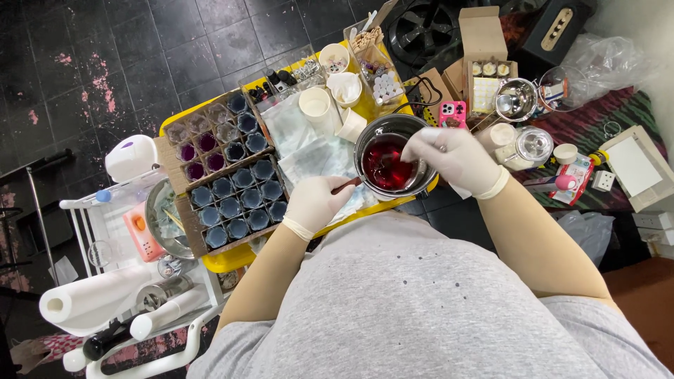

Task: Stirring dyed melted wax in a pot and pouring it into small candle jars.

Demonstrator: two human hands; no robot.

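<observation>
Standing beside the yellow surface (235,258), I am watching a person in pale gloves working over a small metal pot (393,156) filled with dark red liquid (386,165). The pot is sitting near the front right edge of the surface, just beside a crumpled plastic sheet (309,151). The left hand (314,203) is gripping the pot's dark handle (345,185), its fingers clenched around it, holding the pot steady. The right hand (453,158) is hanging over the far rim, fingers pinched on what looks like a thin stirring stick (382,163) dipping into the liquid; I cannot tell exactly how the stick is being held.

To the left, a cardboard tray (184,210) is carrying rows of small glass cups (239,200), some looking purple, others bluish. Paper cups (316,103) are standing behind the pot.

Doing this well, I judge, is asking for slow, even circles that keep the stick off the rim, with the handle hand firm so the pot is not tipping toward the edge or splashing onto the gloves.
</observation>
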